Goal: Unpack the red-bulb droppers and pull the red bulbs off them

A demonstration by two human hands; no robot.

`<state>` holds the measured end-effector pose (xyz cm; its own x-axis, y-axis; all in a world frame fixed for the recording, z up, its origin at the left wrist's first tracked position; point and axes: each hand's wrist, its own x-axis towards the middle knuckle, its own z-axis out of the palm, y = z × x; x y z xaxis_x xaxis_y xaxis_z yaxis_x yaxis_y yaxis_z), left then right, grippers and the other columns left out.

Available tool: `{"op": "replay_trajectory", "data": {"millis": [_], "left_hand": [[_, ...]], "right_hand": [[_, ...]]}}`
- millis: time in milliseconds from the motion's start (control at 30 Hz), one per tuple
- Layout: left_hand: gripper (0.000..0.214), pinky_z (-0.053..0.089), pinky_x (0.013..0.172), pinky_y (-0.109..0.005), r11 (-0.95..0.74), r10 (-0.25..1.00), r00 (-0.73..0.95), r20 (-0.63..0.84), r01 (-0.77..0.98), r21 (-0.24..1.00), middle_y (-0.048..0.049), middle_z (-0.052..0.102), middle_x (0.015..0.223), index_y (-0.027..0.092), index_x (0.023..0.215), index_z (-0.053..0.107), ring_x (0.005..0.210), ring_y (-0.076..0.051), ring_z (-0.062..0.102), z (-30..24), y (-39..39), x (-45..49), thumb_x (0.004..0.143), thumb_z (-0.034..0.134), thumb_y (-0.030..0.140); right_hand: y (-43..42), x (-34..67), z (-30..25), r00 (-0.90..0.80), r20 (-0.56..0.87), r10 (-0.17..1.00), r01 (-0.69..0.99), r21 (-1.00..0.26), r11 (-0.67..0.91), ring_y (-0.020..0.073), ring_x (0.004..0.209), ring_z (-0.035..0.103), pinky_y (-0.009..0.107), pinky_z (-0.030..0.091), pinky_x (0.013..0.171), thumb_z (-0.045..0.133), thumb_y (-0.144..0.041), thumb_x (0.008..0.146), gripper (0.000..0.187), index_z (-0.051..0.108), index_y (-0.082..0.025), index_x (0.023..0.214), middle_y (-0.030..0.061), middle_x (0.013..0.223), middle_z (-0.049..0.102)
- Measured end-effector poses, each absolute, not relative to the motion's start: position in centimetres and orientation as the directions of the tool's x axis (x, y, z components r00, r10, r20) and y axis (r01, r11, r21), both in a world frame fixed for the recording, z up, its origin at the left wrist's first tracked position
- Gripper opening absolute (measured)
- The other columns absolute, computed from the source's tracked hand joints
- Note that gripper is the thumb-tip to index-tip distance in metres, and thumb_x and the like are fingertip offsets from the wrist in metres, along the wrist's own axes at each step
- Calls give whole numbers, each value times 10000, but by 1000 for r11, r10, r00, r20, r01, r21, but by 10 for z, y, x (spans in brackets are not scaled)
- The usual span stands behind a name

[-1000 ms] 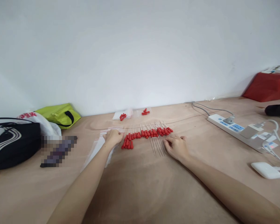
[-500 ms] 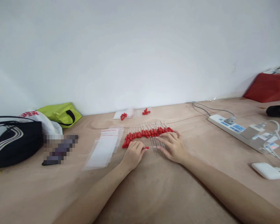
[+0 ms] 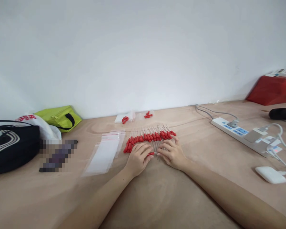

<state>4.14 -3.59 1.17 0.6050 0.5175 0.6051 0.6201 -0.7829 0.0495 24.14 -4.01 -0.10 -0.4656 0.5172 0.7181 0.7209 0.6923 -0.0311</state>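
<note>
Faces a pale wall (image 3: 143, 57) across a wood-grain tabletop (image 3: 166, 200). Has a white power strip (image 3: 228, 128) to the right, clear zip-lock bags (image 3: 102, 156) lying flat to the left, and a crowded row of red-bulbed droppers (image 3: 149, 137) straight ahead. Pinches one dropper's red bulb (image 3: 151, 154), just in front of that row, in the left hand (image 3: 138, 159), thumb against bunched fingers. Rests the right hand (image 3: 173, 154), fingers curled together, at the mostly hidden clear tube (image 3: 155, 153) of the same dropper. Cannot tell whether pinching or merely touching it.
</note>
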Motion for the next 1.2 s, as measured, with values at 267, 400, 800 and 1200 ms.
{"op": "replay_trajectory", "data": {"millis": [267,400,800,1200], "left_hand": [[172,346,937,-446,-797,537,641,548,599,81,-28,659,937,228,842,636,996,-188,540,12,-38,36,834,464,229],[177,344,932,-445,-803,522,644,560,592,67,-18,656,930,225,791,627,983,-183,536,14,-40,35,829,457,195],[195,405,832,-376,-805,518,621,588,586,90,-46,619,960,186,713,580,918,-184,504,13,-43,36,836,428,179],[270,468,715,-288,-513,703,143,697,780,358,-59,508,850,168,990,592,787,-155,537,22,-25,-11,848,383,264]], "right_hand": [[-45,243,-2,-504,724,471,718,48,695,124,768,499,425,144,949,454,-248,834,175,625,-256,796,-41,587,582],[-47,244,-3,-505,725,467,720,56,692,123,780,502,416,149,949,470,-255,830,156,624,-257,799,-45,591,591],[-49,244,-2,-480,750,455,713,31,701,127,740,502,413,161,937,444,-252,838,191,616,-243,756,-37,574,593],[-33,265,-4,-143,725,674,777,-340,531,104,659,547,315,248,808,469,-301,840,201,656,-230,832,-2,683,656]]}}
